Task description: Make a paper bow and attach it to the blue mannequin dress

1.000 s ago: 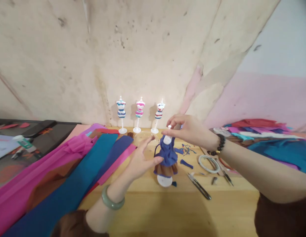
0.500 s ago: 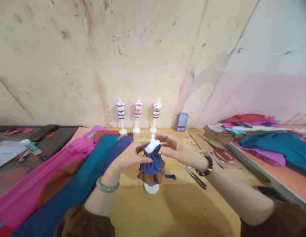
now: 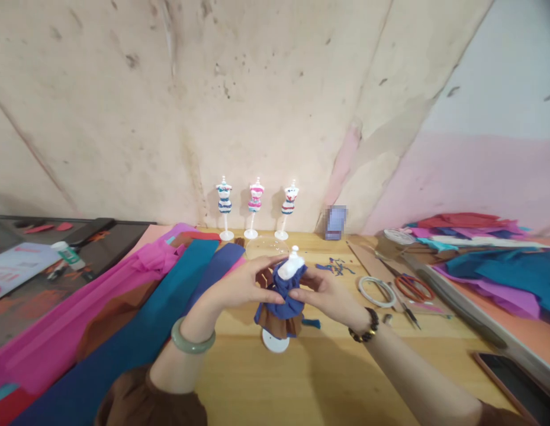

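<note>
Head view: pinching blue cloth [image 3: 289, 307] from both sides

Clamping that cloth with the left hand [image 3: 243, 284] and right hand [image 3: 331, 297], thumbs in front, fingers curled partly out of sight behind. Keeping the small mannequin [image 3: 290, 268] between the palms, neck tilted rightward. Below the grip, showing a brown hem [image 3: 281, 326] and round white base [image 3: 275, 341]; hard to tell here whether flat on the table [image 3: 248, 384] or slightly lifted.

Could pull the cloth crooked by tugging unevenly with the thumbs. Could tip the slim stand by pushing high above the base, or catch the teal scrap [image 3: 312, 323] lying right of the hem.

Behind the grip, could knock the clear dish [image 3: 266, 241] or three little mannequins [image 3: 256, 198] by reaching forward. Left, bounded by cloth strips [image 3: 177, 284]; right, by loose blue bits [image 3: 339, 267] and red-handled scissors [image 3: 414, 288]. Most room nearer the body, with a phone [image 3: 518, 384] well rightward.
</note>
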A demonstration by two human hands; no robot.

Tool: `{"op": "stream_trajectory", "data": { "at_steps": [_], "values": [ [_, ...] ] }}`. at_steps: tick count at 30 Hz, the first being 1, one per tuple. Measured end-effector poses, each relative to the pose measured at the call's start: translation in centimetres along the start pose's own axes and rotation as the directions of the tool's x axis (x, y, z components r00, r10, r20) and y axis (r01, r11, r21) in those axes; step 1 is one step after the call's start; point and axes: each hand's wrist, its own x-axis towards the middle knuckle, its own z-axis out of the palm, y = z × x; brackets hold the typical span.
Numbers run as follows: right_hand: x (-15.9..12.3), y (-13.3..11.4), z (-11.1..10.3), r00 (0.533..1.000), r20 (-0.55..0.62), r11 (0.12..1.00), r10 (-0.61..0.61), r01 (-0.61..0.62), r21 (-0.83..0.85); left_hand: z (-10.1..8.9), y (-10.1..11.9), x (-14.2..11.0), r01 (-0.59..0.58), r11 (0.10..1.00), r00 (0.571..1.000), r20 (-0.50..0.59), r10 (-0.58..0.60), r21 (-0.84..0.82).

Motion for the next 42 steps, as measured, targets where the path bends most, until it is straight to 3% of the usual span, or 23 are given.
{"op": "stream_trajectory", "data": {
  "at_steps": [6,12,19,28,32,37,42],
  "values": [
    [-1.3,0.7,-0.3,1.000,-0.027,0.999,0.005,-0.003,0.047,-0.5,1.1,-0.5,0.015,1.000,0.993,0.116,-0.018,0.027],
    [-1.9,0.9,-0.2,0.997,-0.077,1.000,0.028,-0.027,0.013,-0.1,1.2,-0.6,0.065,0.997,0.989,0.128,-0.070,0.041],
    [-2.0,0.7,0.1,0.996,-0.067,0.998,0.051,-0.052,-0.019,1.4,0.5,-0.2,0.048,0.984,0.999,-0.022,-0.045,0.169],
    [-2.3,1.0,0.6,0.990,-0.086,0.993,0.112,-0.115,-0.026,1.4,2.3,-0.6,0.025,0.923,0.987,-0.154,0.038,0.383],
    [-2.2,1.2,0.9,0.987,-0.089,0.991,0.133,-0.133,0.001,1.4,3.0,-0.9,0.056,0.915,0.986,-0.166,0.011,0.398],
    [-2.0,1.3,1.5,0.982,-0.141,0.992,0.128,-0.124,0.032,1.5,3.2,-0.9,0.148,0.916,0.959,-0.280,-0.041,0.373],
    [-1.4,1.0,2.4,0.970,-0.231,0.995,0.072,-0.087,-0.054,1.5,3.5,-0.8,0.141,0.931,0.954,-0.296,-0.037,0.336]
  ]
}}
